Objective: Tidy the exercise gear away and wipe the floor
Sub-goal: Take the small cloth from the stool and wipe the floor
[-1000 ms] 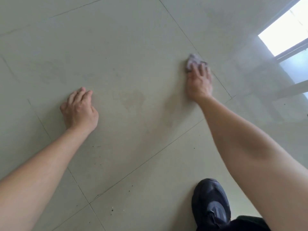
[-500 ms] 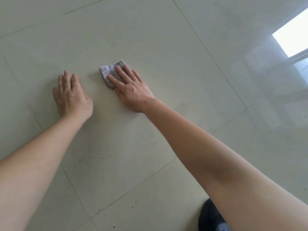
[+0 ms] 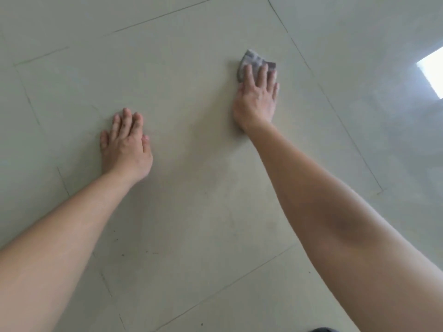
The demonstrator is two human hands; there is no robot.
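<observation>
A small grey folded cloth point(image 3: 254, 61) lies on the pale tiled floor point(image 3: 182, 75) at the upper middle right. My right hand point(image 3: 257, 99) presses flat on it, fingers over its near half, so only the far part shows. My left hand point(image 3: 125, 147) rests flat on the floor to the left, fingers apart and holding nothing, well clear of the cloth. No exercise gear is in view.
Large glossy tiles with thin dark grout lines cover the whole view. A bright window reflection point(image 3: 432, 73) glares at the right edge. Small dark specks point(image 3: 134, 254) dot the tile near my left forearm. A dark shoe tip point(image 3: 321, 329) peeks in at the bottom edge.
My right hand has slid the cloth back to the right, away from my left hand, after sweeping left half a second ago. My left hand stays planted on the floor.
</observation>
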